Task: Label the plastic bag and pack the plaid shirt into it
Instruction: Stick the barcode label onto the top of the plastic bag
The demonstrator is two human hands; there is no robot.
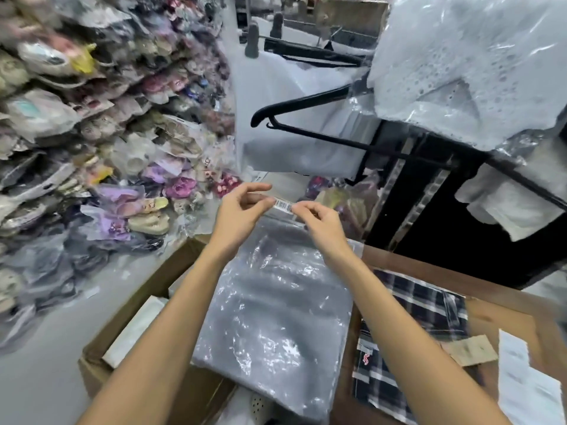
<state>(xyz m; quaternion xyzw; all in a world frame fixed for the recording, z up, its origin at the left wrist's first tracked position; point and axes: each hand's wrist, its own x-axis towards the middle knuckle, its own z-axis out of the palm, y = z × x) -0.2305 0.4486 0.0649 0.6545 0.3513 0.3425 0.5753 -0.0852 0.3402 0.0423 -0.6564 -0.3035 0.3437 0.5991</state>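
A clear plastic bag (273, 314) hangs flat in front of me, its top edge held up by both hands. My left hand (242, 207) pinches the top at the left. My right hand (319, 222) pinches it at the right. Between the two hands a small white barcode label (283, 204) lies along the bag's top edge, fingertips touching both its ends. The dark plaid shirt (420, 329) lies folded on the brown table (509, 314) to the right, partly hidden behind the bag and my right forearm.
An open cardboard box (129, 329) stands below left of the bag. Piles of bagged slippers (101, 142) fill the left. Black hangers (310, 118) and bagged white garments (466, 65) hang above right. Paper slips (527, 384) and a brown tag (472, 351) lie on the table.
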